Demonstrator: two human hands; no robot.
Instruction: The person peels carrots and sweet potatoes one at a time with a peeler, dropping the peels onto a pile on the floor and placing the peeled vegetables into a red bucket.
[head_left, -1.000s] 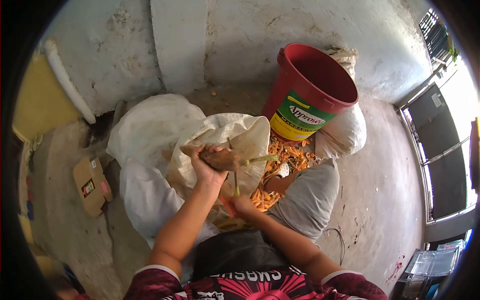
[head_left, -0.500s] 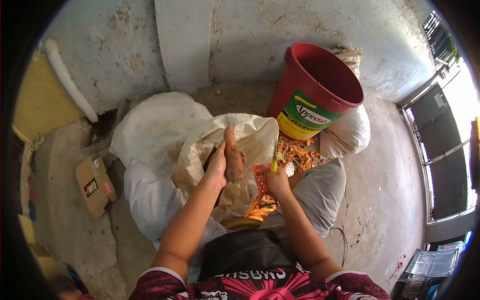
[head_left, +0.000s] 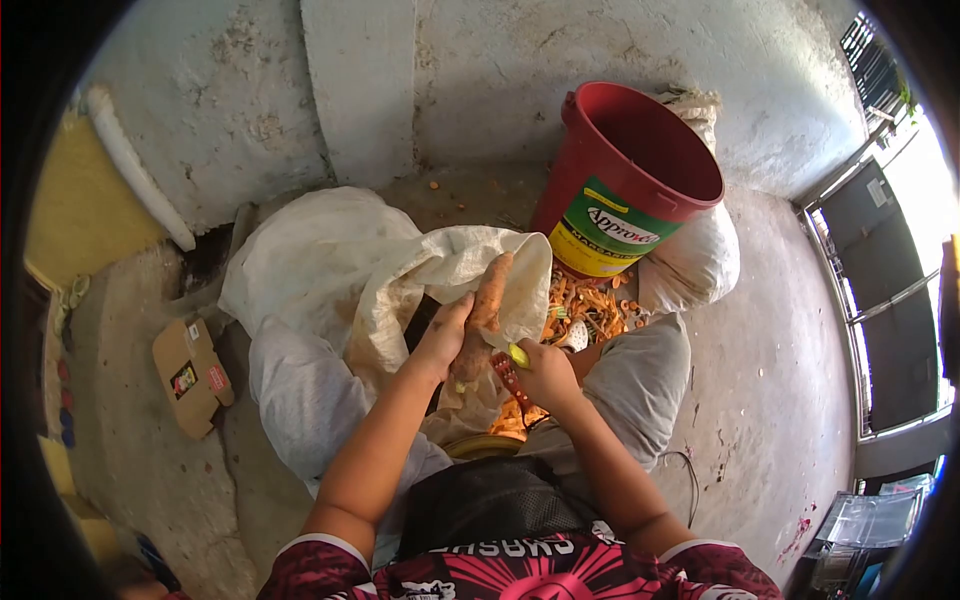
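A large carrot [head_left: 489, 298] is gripped in my left hand [head_left: 445, 337], tilted with its upper end to the right. Its upper part looks brighter orange, while the lower part is brown. My right hand [head_left: 548, 374] is closed around a peeler with a yellow-green handle [head_left: 518, 354], close to the carrot's right side; its blade is hard to make out. Under my hands spreads an open woven sack [head_left: 400, 280] between my legs. A red piece with holes [head_left: 508, 377] shows beside my right hand, partly hidden.
Orange peelings [head_left: 597, 312] lie on the floor beside a tall red bucket [head_left: 590, 170]. Behind the bucket rests a filled white sack [head_left: 705, 260]. A flattened cardboard box [head_left: 192, 375] is at the left, and a yellow rim [head_left: 485, 445] shows near my lap.
The carrot has tipped to the right and moved slightly. My right hand has turned and brought the peeler leftward, nearer the carrot. More bright orange shows on the carrot.
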